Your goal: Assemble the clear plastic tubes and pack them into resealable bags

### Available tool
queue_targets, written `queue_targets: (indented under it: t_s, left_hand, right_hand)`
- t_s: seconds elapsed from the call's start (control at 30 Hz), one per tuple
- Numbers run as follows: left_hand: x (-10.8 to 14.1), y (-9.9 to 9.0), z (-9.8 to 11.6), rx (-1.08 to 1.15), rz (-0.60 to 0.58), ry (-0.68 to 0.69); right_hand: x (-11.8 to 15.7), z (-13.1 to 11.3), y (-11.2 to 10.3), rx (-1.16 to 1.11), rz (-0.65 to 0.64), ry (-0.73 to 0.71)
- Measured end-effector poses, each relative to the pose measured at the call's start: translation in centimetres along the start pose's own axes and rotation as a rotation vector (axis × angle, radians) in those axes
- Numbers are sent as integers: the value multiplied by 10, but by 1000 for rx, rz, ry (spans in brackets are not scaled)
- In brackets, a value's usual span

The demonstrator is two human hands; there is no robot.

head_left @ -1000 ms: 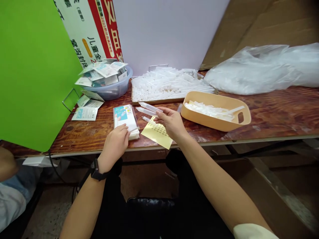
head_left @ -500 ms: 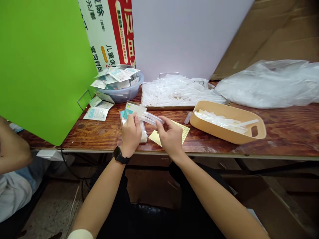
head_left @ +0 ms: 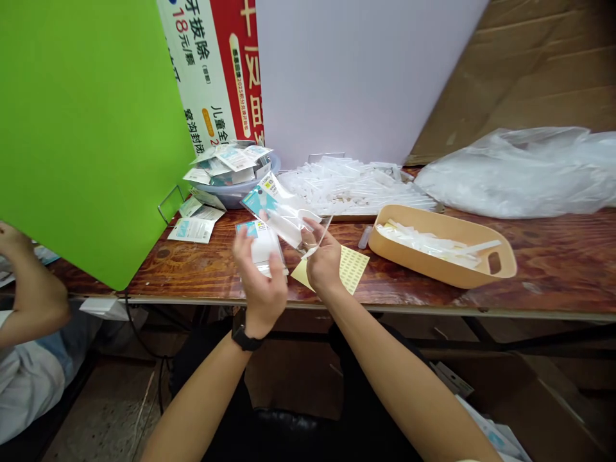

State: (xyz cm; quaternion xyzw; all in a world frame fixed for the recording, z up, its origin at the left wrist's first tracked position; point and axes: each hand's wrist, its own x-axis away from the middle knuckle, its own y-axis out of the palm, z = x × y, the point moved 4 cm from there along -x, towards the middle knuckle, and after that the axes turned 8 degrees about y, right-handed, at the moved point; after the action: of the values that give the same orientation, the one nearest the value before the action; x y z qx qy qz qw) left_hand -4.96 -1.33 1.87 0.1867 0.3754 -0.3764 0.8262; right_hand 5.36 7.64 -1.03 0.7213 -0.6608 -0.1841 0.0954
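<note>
R hand (head_left: 325,260) is clenched on the top end of a clear bag (head_left: 282,212), pinching it w/ thumb + fingers. Bag sticks out toward the L, teal-printed card at the far end, white stuff showing thru the middle. L hand (head_left: 260,276) is open w/ fingers spread, up against a white pack (head_left: 262,247); can't tell if it's actually gripping it or just steadying it. Watch (head_left: 245,340) on that wrist.

All relative to the yellow sheet (head_left: 351,269), which sits on the table (head_left: 553,256) right under the R hand: white pack is just L of it, orange tray (head_left: 433,273) of white tubes (head_left: 423,236) is just R of it. Flat tray (head_left: 385,217) piled w/ more tubes is behind it, poly sack (head_left: 520,176) further back to the R. Blue bowl (head_left: 245,196) of packets and a few loose cards (head_left: 191,230) are well L of it, by a green board (head_left: 81,128). Co-worker's arm (head_left: 33,289) is way off L, past the table edge.
</note>
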Motion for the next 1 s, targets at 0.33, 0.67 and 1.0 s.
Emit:
queue_targets:
  t_s: [0.33,0.67,1.0]
  left_hand:
    - [-26,1,-57,771,342,-793]
    - [-27,10,-56,882,237,-839]
    - [-13,24,-39,894,214,-724]
  right_hand:
    - [38,-1,35,389,-246,-239]
    - [43,2,30,550,-13,-548]
    - [29,-8,19,500,69,-459]
